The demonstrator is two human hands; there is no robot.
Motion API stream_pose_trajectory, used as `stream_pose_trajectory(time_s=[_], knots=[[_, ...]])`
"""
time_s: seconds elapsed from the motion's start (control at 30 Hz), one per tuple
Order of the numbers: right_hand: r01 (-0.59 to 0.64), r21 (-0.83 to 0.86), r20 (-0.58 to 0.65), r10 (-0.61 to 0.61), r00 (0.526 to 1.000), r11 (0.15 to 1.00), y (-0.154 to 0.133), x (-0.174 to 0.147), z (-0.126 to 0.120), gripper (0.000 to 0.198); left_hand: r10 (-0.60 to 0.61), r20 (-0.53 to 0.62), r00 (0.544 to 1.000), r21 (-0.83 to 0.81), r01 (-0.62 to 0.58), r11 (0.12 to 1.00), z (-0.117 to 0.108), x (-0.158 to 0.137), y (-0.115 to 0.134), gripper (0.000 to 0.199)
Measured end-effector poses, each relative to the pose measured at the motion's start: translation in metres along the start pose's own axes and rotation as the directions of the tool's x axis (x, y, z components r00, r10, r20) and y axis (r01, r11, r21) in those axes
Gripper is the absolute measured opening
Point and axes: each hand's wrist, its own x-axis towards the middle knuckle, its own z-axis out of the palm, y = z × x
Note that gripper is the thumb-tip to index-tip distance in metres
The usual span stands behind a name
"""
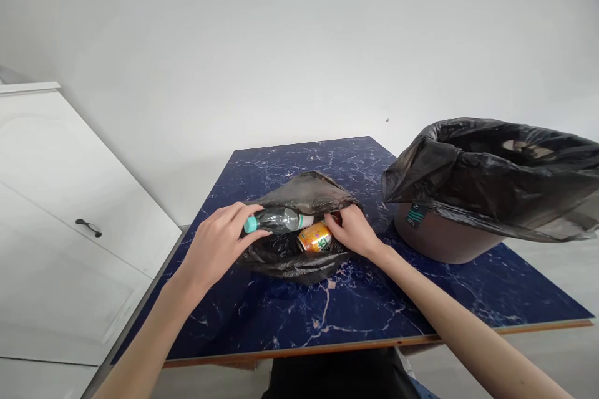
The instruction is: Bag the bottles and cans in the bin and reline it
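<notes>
A black plastic garbage bag point(304, 271) lies with its mouth spread on the blue table. Inside it rest a clear plastic bottle point(278, 221) with a turquoise cap and an orange drink can point(314, 237). My left hand point(219, 240) is at the bag's left side, thumb and fingers apart above and below the bottle cap. At the bag's right edge, my right hand point(353, 230) reaches in, its thumb next to the can. Its fingers are curled and partly hidden by the bag; something dark red shows beside them, too covered to name.
A brownish bin point(444, 240) lined with a black bag point(496, 181) stands on the right of the marble-patterned table point(299, 318). On the left is a white cabinet point(60, 212) with a dark handle point(88, 228). A white wall point(299, 56) rises behind.
</notes>
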Motion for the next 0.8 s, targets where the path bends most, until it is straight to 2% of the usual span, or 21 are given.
stream_pose_trajectory(time_s=[0.07,0.13,0.23,0.3,0.37,0.43,0.47,0.5,0.57,0.63,0.7,0.8], knots=[[0.003,0.005,-0.021,-0.003,1.000,1.000,0.001,-0.003,0.003,0.023,-0.023,-0.114,0.993,-0.063,0.015,0.998,-0.012,0.002,0.008,0.039],[0.004,0.008,-0.041,-0.003,0.999,1.000,0.002,-0.006,0.005,0.024,-0.077,-0.257,0.963,-0.139,0.042,0.989,-0.023,0.005,0.016,0.030],[-0.002,0.015,-0.058,0.003,0.998,1.000,0.002,-0.009,0.006,0.026,-0.229,-0.447,0.865,-0.299,0.096,0.949,-0.036,0.008,0.023,0.025],[-0.001,0.024,-0.059,0.002,0.998,1.000,0.002,-0.011,0.005,0.026,-0.330,-0.562,0.758,-0.415,0.087,0.906,-0.043,0.010,0.020,0.029],[0.005,0.038,-0.060,-0.003,0.998,0.999,0.001,-0.012,0.004,0.025,-0.385,-0.694,0.609,-0.484,0.003,0.875,-0.051,0.013,0.008,0.033],[0.011,0.054,-0.065,-0.008,0.998,0.999,0.000,-0.013,0.003,0.023,-0.381,-0.811,0.444,-0.473,-0.114,0.874,-0.060,0.018,-0.011,0.040],[0.014,0.062,-0.069,-0.010,0.998,0.998,-0.001,-0.013,0.002,0.022,-0.364,-0.849,0.383,-0.449,-0.160,0.879,-0.065,0.020,-0.021,0.045],[0.017,0.071,-0.072,-0.012,0.997,0.997,-0.001,-0.013,0.002,0.022,-0.346,-0.872,0.345,-0.426,-0.190,0.885,-0.069,0.022,-0.033,0.048],[0.021,0.088,-0.077,-0.014,0.997,0.996,-0.003,-0.013,0.001,0.021,-0.330,-0.888,0.320,-0.403,-0.198,0.893,-0.072,0.026,-0.055,0.051],[0.026,0.106,-0.079,-0.018,0.997,0.994,-0.005,-0.013,0.001,0.023,-0.370,-0.867,0.334,-0.441,-0.165,0.882,-0.065,0.027,-0.076,0.053],[0.038,0.127,-0.081,-0.028,0.996,0.991,-0.006,-0.013,0.001,0.025,-0.472,-0.803,0.363,-0.537,-0.101,0.837,-0.047,0.026,-0.094,0.058],[0.060,0.155,-0.081,-0.048,0.996,0.986,-0.008,-0.013,0.001,0.029,-0.636,-0.650,0.415,-0.689,0.030,0.724,-0.009,0.024,-0.116,0.060]])
